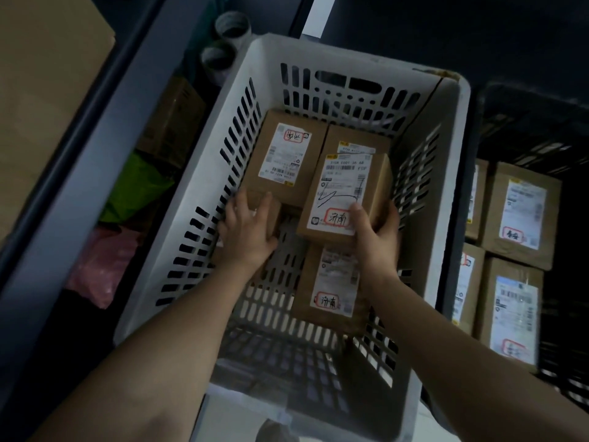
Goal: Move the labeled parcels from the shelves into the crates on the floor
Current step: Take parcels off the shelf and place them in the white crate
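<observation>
A white slotted crate [204, 193] stands on the floor below me and holds several brown labeled parcels. My right hand [376, 232] grips a parcel [342, 193] with a white shipping label and a red-boxed mark, held above the others inside the crate. My left hand [247, 229] rests with curled fingers on the near end of a parcel [282, 157] lying at the crate's far left. Another labeled parcel [331, 291] lies under my right wrist. A further parcel [357, 141] sits at the back, partly hidden by the held one.
A dark crate [522, 129] on the right holds several more labeled parcels [521, 215]. To the left, a grey shelf frame [95, 161] encloses green and pink bags and a cardboard box [173, 122]. Two tape rolls [231, 25] lie behind the white crate.
</observation>
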Available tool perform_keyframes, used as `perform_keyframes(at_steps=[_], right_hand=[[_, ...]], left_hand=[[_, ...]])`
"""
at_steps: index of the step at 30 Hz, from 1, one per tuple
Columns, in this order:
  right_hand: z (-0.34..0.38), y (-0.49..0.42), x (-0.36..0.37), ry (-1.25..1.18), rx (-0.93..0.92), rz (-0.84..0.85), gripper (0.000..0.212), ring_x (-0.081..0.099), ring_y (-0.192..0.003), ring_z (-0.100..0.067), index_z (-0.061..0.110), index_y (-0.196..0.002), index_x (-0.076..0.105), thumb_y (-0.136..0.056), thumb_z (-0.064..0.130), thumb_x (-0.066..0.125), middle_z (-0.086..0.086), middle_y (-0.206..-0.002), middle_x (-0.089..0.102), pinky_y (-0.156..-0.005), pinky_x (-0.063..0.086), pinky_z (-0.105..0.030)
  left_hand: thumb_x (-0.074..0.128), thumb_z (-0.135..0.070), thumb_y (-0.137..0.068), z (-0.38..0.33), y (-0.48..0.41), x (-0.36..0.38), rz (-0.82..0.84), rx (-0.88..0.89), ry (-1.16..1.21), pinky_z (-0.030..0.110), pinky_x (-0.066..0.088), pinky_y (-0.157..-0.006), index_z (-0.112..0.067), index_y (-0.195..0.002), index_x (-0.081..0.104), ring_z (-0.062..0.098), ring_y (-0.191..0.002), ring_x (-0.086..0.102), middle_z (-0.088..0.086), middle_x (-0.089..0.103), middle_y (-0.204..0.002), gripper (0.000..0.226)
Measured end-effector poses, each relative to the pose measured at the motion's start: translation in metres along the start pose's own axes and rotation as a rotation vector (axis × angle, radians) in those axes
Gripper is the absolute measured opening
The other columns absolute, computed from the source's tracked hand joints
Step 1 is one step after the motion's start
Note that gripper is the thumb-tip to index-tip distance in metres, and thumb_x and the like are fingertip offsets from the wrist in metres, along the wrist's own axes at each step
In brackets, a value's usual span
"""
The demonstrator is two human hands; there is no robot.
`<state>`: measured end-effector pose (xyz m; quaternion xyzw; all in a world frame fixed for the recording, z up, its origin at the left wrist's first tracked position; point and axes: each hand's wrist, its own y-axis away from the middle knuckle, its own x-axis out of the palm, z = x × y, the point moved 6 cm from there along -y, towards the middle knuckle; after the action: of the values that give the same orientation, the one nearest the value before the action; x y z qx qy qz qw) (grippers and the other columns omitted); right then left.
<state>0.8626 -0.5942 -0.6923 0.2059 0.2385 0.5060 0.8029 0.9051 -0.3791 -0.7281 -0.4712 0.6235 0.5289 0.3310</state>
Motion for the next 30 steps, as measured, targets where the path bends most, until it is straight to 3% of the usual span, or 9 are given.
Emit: perform_keyframes(at_steps=[4,9,11,15,18,21,23,25,30], right_hand=[[0.001,0.0,0.002,0.053,0.012,-0.006,0.098,0.057,-0.117,-0.025,0.046,-0.143,0.023,-0.058,0.074,0.064,0.0,-0.138,0.046,-0.097,0.049,-0.05],[0.004,-0.002,0.0,0.043,0.018,0.015,0.078,0.058,-0.112,-0.02,0.035,-0.149,0.021,-0.086,0.049,0.064,0.014,-0.112,0.051,-0.098,0.049,-0.047],[0.005,0.001,0.001,0.033,0.029,0.036,0.076,0.059,-0.111,-0.02,0.035,-0.15,0.019,-0.088,0.041,0.064,0.015,-0.111,0.053,-0.097,0.05,-0.046],[0.006,0.011,0.006,0.01,0.066,0.151,0.084,0.061,-0.112,-0.026,0.039,-0.151,0.014,-0.087,0.032,0.068,-0.002,-0.135,0.052,-0.094,0.052,-0.051],[0.003,0.029,0.019,0.096,0.078,0.242,0.092,0.063,-0.108,-0.027,0.046,-0.147,0.016,-0.076,0.048,0.073,-0.004,-0.133,0.054,-0.09,0.054,-0.051],[-0.001,0.044,0.032,0.259,0.085,0.21,0.101,0.057,-0.115,-0.031,0.059,-0.139,0.012,-0.055,0.08,0.066,-0.007,-0.139,0.045,-0.094,0.051,-0.05],[0.0,0.049,0.041,0.343,0.061,0.175,0.098,0.047,-0.123,-0.035,0.054,-0.143,0.007,-0.066,0.077,0.062,-0.009,-0.143,0.032,-0.099,0.047,-0.048],[-0.002,0.052,0.05,0.333,0.072,0.184,0.093,0.042,-0.125,-0.039,0.047,-0.148,0.004,-0.077,0.068,0.061,-0.009,-0.14,0.026,-0.1,0.046,-0.047],[-0.005,0.06,0.056,0.633,-0.039,0.135,0.095,0.033,-0.127,-0.041,0.05,-0.145,-0.006,-0.075,0.071,0.055,-0.013,-0.136,0.028,-0.099,0.041,-0.052]], left_hand=[[0.062,-0.029,-0.087,0.001,-0.009,0.023,0.063,-0.021,-0.012,0.062,0.009,-0.11,-0.032,-0.149,0.006,0.035,-0.144,-0.009,0.016,-0.013,-0.156,0.084],[0.052,-0.02,-0.095,0.0,-0.008,0.032,0.056,-0.06,0.081,0.049,-0.002,-0.117,-0.025,-0.151,0.0,0.032,-0.143,-0.018,0.018,-0.021,-0.154,0.076],[0.045,-0.025,-0.098,0.0,-0.008,0.021,0.061,-0.053,0.152,0.045,0.003,-0.118,-0.022,-0.151,0.008,0.034,-0.145,-0.009,0.019,-0.012,-0.157,0.065],[0.04,-0.017,-0.099,-0.003,-0.001,-0.02,-0.072,0.048,0.319,0.042,0.022,-0.116,-0.01,-0.142,0.038,0.03,-0.141,0.02,0.015,0.025,-0.151,0.043],[0.043,-0.012,-0.097,-0.005,0.011,-0.044,-0.107,0.096,0.412,0.032,0.03,-0.109,-0.007,-0.133,0.049,0.025,-0.132,0.034,0.011,0.039,-0.141,0.037],[0.041,-0.017,-0.099,-0.001,0.021,-0.053,-0.06,0.068,0.555,0.034,0.041,-0.103,-0.009,-0.13,0.052,0.023,-0.123,0.045,0.01,0.045,-0.133,0.034],[0.04,-0.019,-0.099,0.001,0.029,-0.054,-0.014,0.043,0.663,0.039,0.049,-0.094,-0.011,-0.131,0.051,0.024,-0.117,0.052,0.011,0.05,-0.129,0.035],[0.04,-0.018,-0.1,0.004,0.038,-0.057,0.013,0.015,0.758,0.033,0.052,-0.086,-0.012,-0.134,0.048,0.022,-0.11,0.057,0.01,0.055,-0.124,0.036],[0.038,-0.014,-0.1,0.008,0.048,-0.055,0.12,0.02,0.764,0.022,0.047,-0.085,-0.014,-0.138,0.044,0.018,-0.115,0.055,0.008,0.055,-0.131,0.038]])
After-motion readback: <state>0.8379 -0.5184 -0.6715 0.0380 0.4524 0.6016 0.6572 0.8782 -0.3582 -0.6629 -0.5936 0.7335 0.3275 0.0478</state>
